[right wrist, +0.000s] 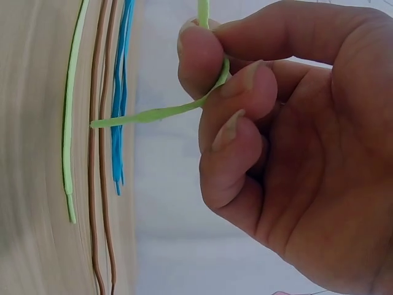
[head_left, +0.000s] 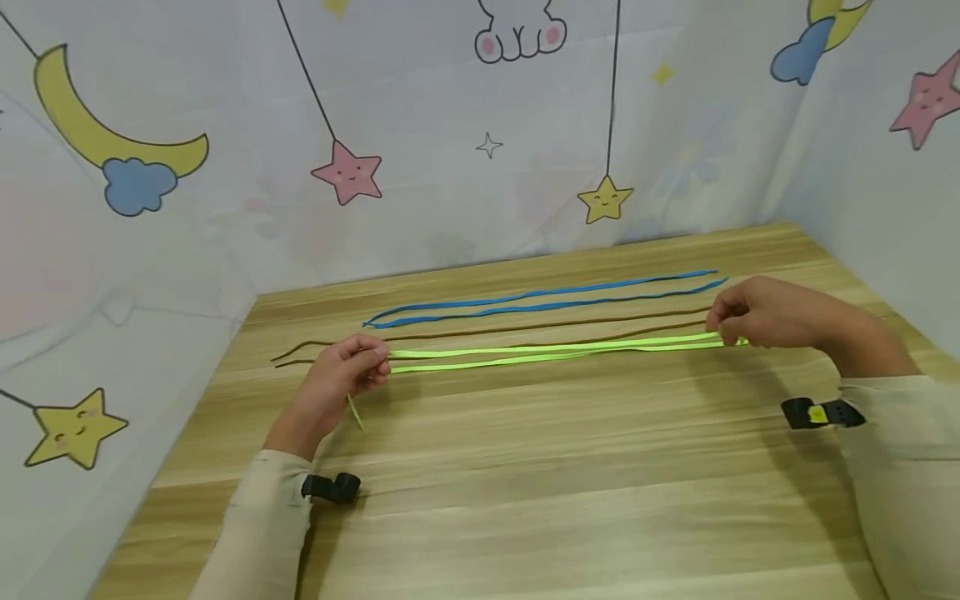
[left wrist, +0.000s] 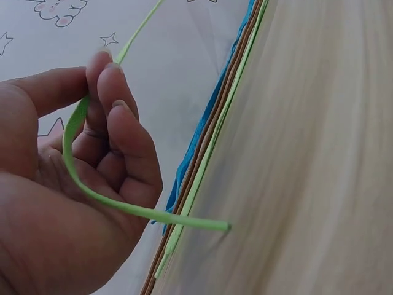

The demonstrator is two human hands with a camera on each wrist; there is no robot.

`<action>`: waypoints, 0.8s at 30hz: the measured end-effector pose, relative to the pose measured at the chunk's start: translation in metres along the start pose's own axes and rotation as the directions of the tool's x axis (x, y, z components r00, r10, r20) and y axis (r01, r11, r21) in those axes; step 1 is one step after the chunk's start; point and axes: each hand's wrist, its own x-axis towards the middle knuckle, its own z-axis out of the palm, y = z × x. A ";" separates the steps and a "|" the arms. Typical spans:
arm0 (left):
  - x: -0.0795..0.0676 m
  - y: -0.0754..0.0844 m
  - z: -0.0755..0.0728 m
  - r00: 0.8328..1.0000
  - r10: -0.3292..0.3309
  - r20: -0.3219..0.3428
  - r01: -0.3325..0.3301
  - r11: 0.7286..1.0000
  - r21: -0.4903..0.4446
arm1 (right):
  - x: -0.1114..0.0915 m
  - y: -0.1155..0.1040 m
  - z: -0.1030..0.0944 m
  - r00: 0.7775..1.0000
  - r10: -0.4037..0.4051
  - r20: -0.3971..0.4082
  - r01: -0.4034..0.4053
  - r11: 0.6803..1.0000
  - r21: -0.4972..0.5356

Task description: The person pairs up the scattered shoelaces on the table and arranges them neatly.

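A flat bright green shoelace (left wrist: 196, 222) is stretched between my two hands. My left hand (head_left: 341, 375) pinches it near one end between thumb and fingertips, and its short tail hangs down past the palm. Toward the other end, my right hand (head_left: 772, 315) pinches the same lace, with a loose tail (right wrist: 153, 114) sticking out beyond the fingers. Below it a second green shoelace (right wrist: 68, 123) lies straight on the table. Behind that run two thin brown laces (head_left: 525, 327), roughly parallel, partly hidden by the hands in the head view. Two blue laces (head_left: 540, 292) lie farthest back.
The wood-grain table (head_left: 525, 483) extends toward me in front of the laces. A white cloth backdrop (head_left: 465, 217) printed with stars, moons and clouds rises behind the table and at both sides. Black wrist devices (head_left: 333, 488) sit on both sleeves.
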 end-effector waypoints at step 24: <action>-0.002 -0.009 -0.009 0.993 -0.117 -0.032 0.121 0.915 0.384 | 0.006 0.014 0.013 0.998 0.011 0.068 -0.007 0.998 -0.058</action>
